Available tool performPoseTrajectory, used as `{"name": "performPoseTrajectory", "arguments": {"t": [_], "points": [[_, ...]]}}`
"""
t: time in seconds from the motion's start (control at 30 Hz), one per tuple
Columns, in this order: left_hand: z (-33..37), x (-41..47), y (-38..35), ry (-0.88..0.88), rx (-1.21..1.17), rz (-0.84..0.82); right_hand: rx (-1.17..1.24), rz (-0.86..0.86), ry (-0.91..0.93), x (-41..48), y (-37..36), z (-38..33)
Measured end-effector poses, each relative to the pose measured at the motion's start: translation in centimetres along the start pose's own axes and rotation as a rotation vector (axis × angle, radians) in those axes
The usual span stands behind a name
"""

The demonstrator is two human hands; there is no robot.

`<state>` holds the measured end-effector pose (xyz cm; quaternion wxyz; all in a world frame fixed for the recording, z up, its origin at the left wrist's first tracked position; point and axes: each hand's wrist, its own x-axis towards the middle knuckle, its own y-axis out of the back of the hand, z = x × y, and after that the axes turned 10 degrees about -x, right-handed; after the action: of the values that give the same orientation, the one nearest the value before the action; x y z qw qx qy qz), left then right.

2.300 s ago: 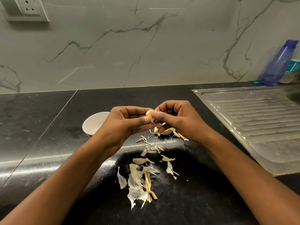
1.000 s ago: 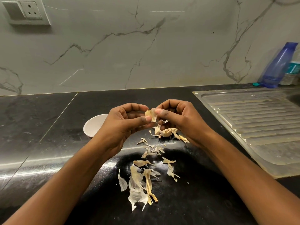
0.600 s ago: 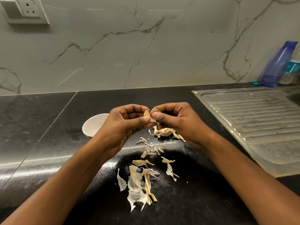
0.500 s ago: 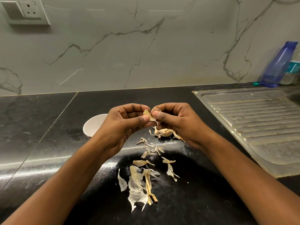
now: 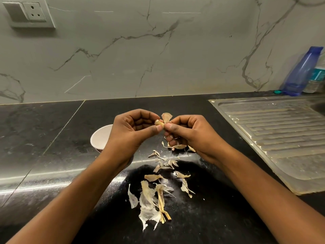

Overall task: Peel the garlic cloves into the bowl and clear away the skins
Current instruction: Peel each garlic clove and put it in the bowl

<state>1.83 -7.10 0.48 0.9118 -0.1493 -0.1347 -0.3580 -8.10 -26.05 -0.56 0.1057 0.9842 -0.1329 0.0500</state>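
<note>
white bowl [image 5: 101,137], its inside hidden. just right of it, the left hand [image 5: 130,132] pinches a garlic clove [image 5: 159,122] between thumb and forefinger. further right, the right hand [image 5: 190,132] pinches its half-lifted skin [image 5: 166,117]. peelings [image 5: 154,196] litter the counter [image 5: 52,147] right of the bowl, uncleared, so the peeling looks unfinished.

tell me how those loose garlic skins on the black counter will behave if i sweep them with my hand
The garlic skins look thin and partly see-through, so they are probably very light and may scatter rather than slide together. They lie curled and ragged, so they are likely floppy and apt to tear. On the glossy counter some may cling flat.
</note>
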Motion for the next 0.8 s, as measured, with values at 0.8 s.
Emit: {"name": "performPoseTrajectory", "arguments": {"t": [0.8], "points": [[0.07,-0.31,-0.03,-0.033,0.214,-0.096,-0.107,-0.055,0.112,-0.01,0.1,-0.03]]}}
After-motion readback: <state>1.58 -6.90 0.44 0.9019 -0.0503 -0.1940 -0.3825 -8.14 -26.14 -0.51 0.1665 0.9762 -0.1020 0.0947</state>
